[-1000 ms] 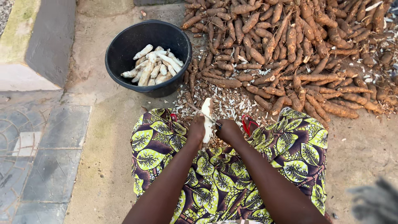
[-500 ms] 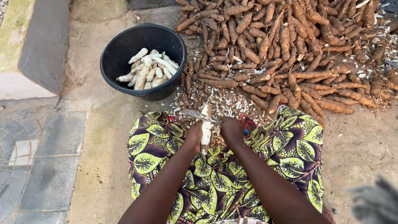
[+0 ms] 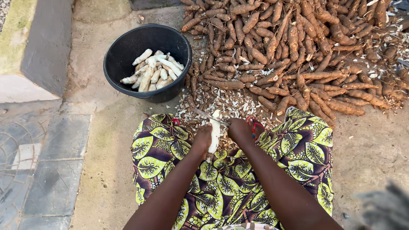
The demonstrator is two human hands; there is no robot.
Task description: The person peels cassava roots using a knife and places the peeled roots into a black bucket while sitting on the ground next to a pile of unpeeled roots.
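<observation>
A round black plastic bucket (image 3: 147,59) of peeled white roots sits at the left. The left hand (image 3: 202,139) wraps closed around a white, nearly peeled cassava root (image 3: 214,131) above the lap; the right hand (image 3: 239,130) grips a thin metal knife (image 3: 207,115) laid across its tip. A slip could nick the left fingers. Unpeeled brown cassava (image 3: 298,55) is heaped at the right.

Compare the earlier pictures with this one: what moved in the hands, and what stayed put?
The right hand swung the thin metal knife across the top of the white peeled cassava root, its blade now pointing up-left. The left hand keeps its grip on the root, upright as before. The round black plastic basin of peeled roots and the brown unpeeled cassava pile are unchanged.
</observation>
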